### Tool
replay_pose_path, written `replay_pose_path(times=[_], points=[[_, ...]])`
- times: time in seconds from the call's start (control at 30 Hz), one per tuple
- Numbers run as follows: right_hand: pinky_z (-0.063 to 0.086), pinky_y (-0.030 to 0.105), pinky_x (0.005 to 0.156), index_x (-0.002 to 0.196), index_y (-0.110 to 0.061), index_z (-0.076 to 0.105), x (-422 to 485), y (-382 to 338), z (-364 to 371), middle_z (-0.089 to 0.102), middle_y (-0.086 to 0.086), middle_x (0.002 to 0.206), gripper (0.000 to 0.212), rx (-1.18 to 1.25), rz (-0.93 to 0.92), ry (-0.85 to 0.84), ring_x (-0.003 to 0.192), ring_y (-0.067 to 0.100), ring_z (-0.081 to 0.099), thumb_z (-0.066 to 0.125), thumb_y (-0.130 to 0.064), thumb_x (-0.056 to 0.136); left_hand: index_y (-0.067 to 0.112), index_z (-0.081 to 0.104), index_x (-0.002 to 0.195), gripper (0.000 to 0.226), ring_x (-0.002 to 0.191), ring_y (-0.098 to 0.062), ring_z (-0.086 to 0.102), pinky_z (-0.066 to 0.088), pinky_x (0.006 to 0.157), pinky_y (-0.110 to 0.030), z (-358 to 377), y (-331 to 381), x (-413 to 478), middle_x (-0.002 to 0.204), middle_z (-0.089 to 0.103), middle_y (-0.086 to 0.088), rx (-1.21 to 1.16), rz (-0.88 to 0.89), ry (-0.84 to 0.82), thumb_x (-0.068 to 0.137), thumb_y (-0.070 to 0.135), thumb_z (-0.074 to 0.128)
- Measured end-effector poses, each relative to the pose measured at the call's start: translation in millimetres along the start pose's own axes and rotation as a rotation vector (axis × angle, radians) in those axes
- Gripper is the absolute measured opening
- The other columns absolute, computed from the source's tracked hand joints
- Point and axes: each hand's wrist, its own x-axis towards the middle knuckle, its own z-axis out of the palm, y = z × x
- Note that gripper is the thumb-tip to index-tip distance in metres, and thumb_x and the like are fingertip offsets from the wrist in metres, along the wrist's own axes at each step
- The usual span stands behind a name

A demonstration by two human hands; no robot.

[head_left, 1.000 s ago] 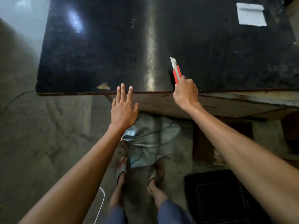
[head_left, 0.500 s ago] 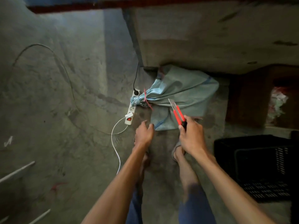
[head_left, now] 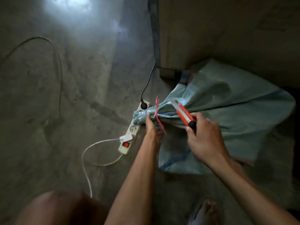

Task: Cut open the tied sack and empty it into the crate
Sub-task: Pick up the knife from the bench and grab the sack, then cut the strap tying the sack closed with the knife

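A pale blue woven sack [head_left: 230, 111] lies on the concrete floor, its neck gathered to the left and tied with red string [head_left: 157, 113]. My left hand [head_left: 151, 127] grips the sack's neck just beside the string. My right hand [head_left: 206, 138] holds a red utility knife [head_left: 183, 113] with its blade out, the tip resting above the neck, just right of the string. The crate is out of view.
A white power strip [head_left: 132, 132] with a red switch lies on the floor just left of the sack's neck, with a black plug and a white cable plugged in. A wall or table base [head_left: 227, 30] rises behind the sack. My knee shows at the bottom left.
I have bent closer to the sack. My left hand has reached forward and taken hold of the tied neck, and the knife has moved up to the neck.
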Motion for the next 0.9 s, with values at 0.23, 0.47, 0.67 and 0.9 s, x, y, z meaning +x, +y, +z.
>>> replay_pose_path(times=[0.23, 0.47, 0.67, 0.9], points=[[0.05, 0.025, 0.087, 0.116, -0.017, 0.063, 66, 32, 13, 0.073, 0.001, 0.11, 0.031, -0.014, -0.299, 0.133, 0.102, 0.019, 0.068, 0.07, -0.02, 0.086, 0.003, 0.05, 0.147, 0.065, 0.122, -0.046, 0.058, 0.046, 0.105, -0.051, 43, 21, 59, 0.136, 0.058, -0.031, -0.422, 0.167, -0.436, 0.092, 0.039, 0.047], [0.044, 0.01, 0.063, 0.1, -0.027, 0.059, 49, 25, -27, 0.067, -0.015, 0.081, 0.03, 0.052, -0.46, 0.42, 0.073, 0.002, 0.064, 0.078, -0.025, 0.077, -0.012, 0.057, 0.132, 0.072, 0.115, -0.044, 0.058, 0.053, 0.094, -0.048, 79, 32, 12, 0.139, 0.052, -0.041, -0.468, 0.75, -0.578, 0.071, 0.024, 0.074], [0.045, 0.016, 0.053, 0.084, -0.021, 0.041, -14, 18, -86, 0.059, 0.004, 0.062, 0.035, 0.258, -0.415, 0.6, 0.054, 0.013, 0.057, 0.075, -0.021, 0.072, 0.002, 0.075, 0.097, 0.027, 0.087, -0.031, 0.07, 0.057, 0.084, -0.038, 104, 28, -107, 0.094, 0.073, -0.021, -0.278, 0.836, -0.86, 0.088, 0.018, 0.056], [0.039, 0.032, 0.051, 0.082, -0.013, 0.042, -47, 26, -124, 0.046, 0.004, 0.063, 0.026, 0.517, -0.44, 0.749, 0.05, 0.011, 0.04, 0.066, 0.0, 0.082, 0.01, 0.066, 0.068, 0.025, 0.069, -0.019, 0.051, 0.044, 0.07, -0.03, 135, 16, -184, 0.07, 0.058, -0.008, 0.061, 0.86, -1.017, 0.051, 0.026, 0.075]])
